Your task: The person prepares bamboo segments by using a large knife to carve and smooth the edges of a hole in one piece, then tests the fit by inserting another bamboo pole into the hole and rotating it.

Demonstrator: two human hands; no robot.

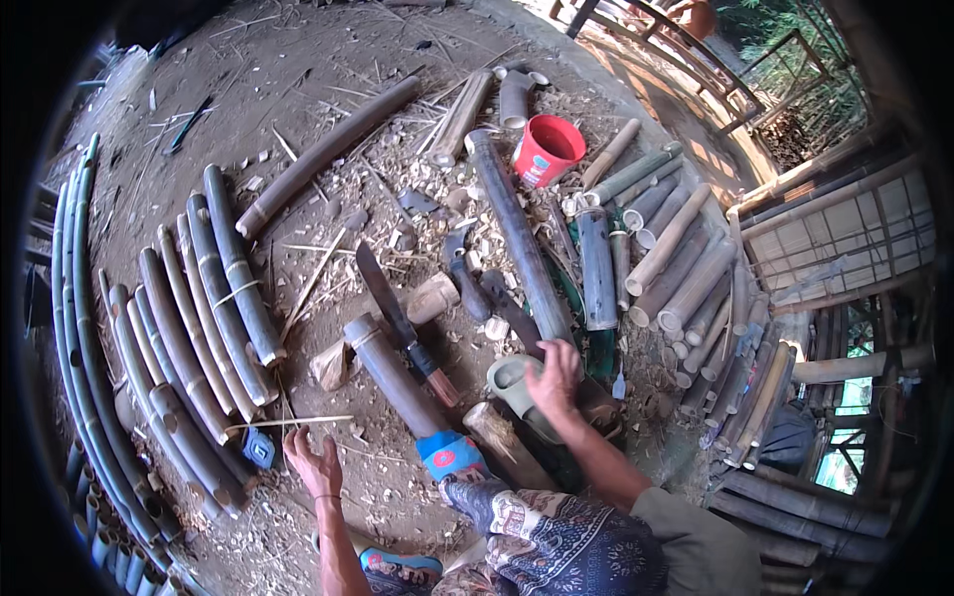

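Note:
My left hand is raised over the ground at the lower left, fingers spread and curled a little, holding nothing visible. Just beyond its fingertips is a thin pale bamboo strip. My right hand is at an olive-green container, fingers apart, beside the near end of a long dark bamboo pole; whether it touches either I cannot tell. Between the hands, a bamboo section leans from my lap, a blue and red cloth at its near end. A machete with a wooden handle lies alongside it.
Cut bamboo lengths lie in a row on the left, and more bamboo pieces are stacked on the right. A red bucket stands beyond the pole. Wood chips cover the dirt floor. A blue tag-like object lies near my left hand.

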